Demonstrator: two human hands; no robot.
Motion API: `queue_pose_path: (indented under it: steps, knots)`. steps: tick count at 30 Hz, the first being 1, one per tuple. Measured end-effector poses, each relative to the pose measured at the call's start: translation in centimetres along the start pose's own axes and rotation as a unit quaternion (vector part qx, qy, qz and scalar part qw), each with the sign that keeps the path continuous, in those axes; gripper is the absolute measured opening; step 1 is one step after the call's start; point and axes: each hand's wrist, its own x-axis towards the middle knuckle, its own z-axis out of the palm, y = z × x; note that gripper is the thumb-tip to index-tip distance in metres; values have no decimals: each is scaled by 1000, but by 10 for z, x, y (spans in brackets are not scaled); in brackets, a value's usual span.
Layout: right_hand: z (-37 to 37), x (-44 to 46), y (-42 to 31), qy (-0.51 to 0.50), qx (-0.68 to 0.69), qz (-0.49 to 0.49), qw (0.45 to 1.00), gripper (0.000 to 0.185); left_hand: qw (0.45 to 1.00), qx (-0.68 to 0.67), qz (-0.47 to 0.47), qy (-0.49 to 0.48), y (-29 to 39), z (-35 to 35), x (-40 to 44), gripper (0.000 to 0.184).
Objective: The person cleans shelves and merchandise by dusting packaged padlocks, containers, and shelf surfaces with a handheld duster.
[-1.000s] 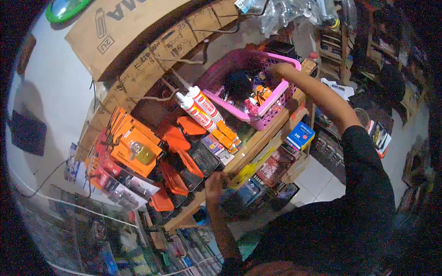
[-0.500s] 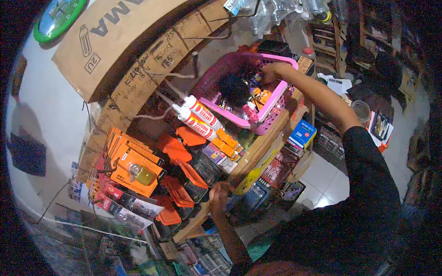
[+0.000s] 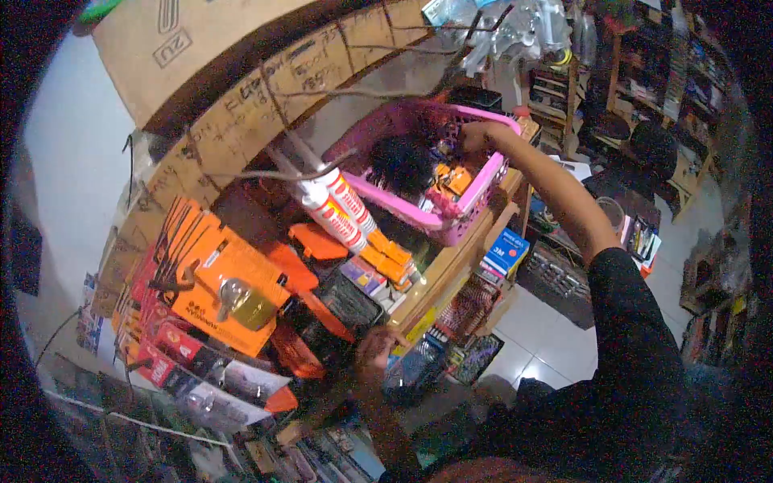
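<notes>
A pink plastic basket (image 3: 400, 211) with a perforated rim stands on the wooden shelf. It holds a bushy black thing (image 3: 400, 163), orange packets (image 3: 452, 180) and other small goods. My right hand (image 3: 477, 137) reaches over the far right rim into it; the fingers are hidden among the contents. At the shelf's front edge (image 3: 439, 282), my left hand (image 3: 378, 351) is closed, its fingers curled against the wood, beside a black bin (image 3: 352, 296). Two silicone sealant tubes (image 3: 334, 211) lie between the basket and orange-fronted bins, near small orange boxes (image 3: 388, 258).
Metal hooks with orange packs (image 3: 217, 282) and red carded packs (image 3: 181, 354) jut out at the left. A large cardboard box (image 3: 217, 48) sits above. Below the shelf are a blue box (image 3: 506, 251) and dark trays (image 3: 475, 358). Plastic bags (image 3: 523, 36) hang at the back.
The view has shifted, bringing the hooks and orange packs closer. My right hand is still inside the basket, and my left hand remains at the shelf edge.
</notes>
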Motion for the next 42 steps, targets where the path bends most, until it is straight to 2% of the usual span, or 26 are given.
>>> queue_pose_path:
  steps: [1, 2, 4, 5, 6, 9, 12, 15, 17, 24, 27, 29, 31, 33, 35, 36, 38, 39, 40, 42]
  knots:
    - [5, 1, -1, -6, 42, -4, 999, 34, 997, 70, 30, 16, 11, -12, 9, 14]
    - [5, 3, 3, -10, 84, -11, 996, 34, 999, -7, 39, 23, 11, -20, 20, 14]
    - [7, 10, 9, 6, 137, -41, 990, 36, 975, -218, -45, 28, 6, -17, 16, 15]
    - [12, 15, 13, 24, 149, -61, 987, 36, 927, -349, -135, 24, -2, -2, 6, 16]
    - [13, 19, 20, 34, 151, -67, 986, 36, 853, -474, -219, 19, -10, 11, -2, 18]
    - [15, 23, 27, 34, 152, -59, 986, 36, 887, -438, -143, 29, 32, -33, 28, 31]
    - [14, 29, 29, 30, 150, -54, 987, 36, 684, -719, -122, 21, -15, 18, 7, 47]
    - [14, 37, 33, 24, 147, -44, 988, 36, 697, -706, -120, 21, -42, 47, -7, 53]
    - [14, 44, 39, 22, 144, -36, 989, 36, 712, -689, -134, 24, -32, 37, -4, 53]
    - [7, 5, 18, 34, 19, -94, 995, 33, 864, -478, -150, 45, 9, -1, 11, 49]
    - [-3, -15, 1, 56, -25, -133, 989, 32, 721, -654, -218, 66, 30, -13, 22, 50]
    - [-9, -29, -13, 84, -27, -146, 985, 31, 873, -421, -235, 73, 54, -25, 28, 52]
    - [-17, -44, -25, 118, -7, -138, 983, 30, 903, -340, -255, 63, 54, -19, 28, 55]
    - [-16, -51, -32, 141, 7, -133, 981, 29, 851, -440, -282, 50, 22, -9, 10, 58]
    - [-11, -49, -32, 192, -9, -170, 967, 23, 861, -398, -315, 9, 24, -33, 8, 56]
    - [-11, -41, -27, 230, -33, -208, 950, 18, 833, -448, -314, 86, 42, -30, 15, 52]
    - [-7, -27, -18, 267, 51, -232, 934, 15, 764, -532, -280, 235, 93, -35, 47, 44]
    - [-5, -19, -13, 268, 88, -270, 920, 15, 755, -519, -321, 241, 76, -27, 37, 40]
    - [-5, -24, -15, 285, 88, -262, 918, 17, 745, -506, -362, 243, 71, -20, 33, 36]
    - [-14, -43, -30, 323, 89, -244, 910, 19, 752, -445, -370, 315, 106, -16, 59, 26]
